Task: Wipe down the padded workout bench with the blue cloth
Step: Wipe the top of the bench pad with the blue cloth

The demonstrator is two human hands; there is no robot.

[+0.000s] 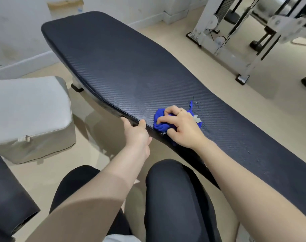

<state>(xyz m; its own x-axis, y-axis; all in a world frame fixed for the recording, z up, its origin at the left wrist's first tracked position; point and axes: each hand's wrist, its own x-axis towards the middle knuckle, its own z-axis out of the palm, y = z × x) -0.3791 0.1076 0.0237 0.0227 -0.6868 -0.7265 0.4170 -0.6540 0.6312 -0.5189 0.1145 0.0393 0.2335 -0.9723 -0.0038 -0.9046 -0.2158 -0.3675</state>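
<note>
The padded workout bench (113,63) is long, dark and carbon-textured, running from the far left to the near right. A bunched blue cloth (160,124) lies on its near edge, pressed down under my right hand (181,128), whose fingers curl around it. A frayed strand of the cloth sticks up past my knuckles. My left hand (135,135) grips the bench's near edge just left of the cloth, thumb on top and fingers under the rim. Small specks show on the pad to the right of the cloth.
A grey padded box (30,116) stands on the floor to the left. A dark roller pad (7,198) is at the lower left. A white cable machine frame (236,41) stands at the back right. My knees (173,189) are below the bench edge.
</note>
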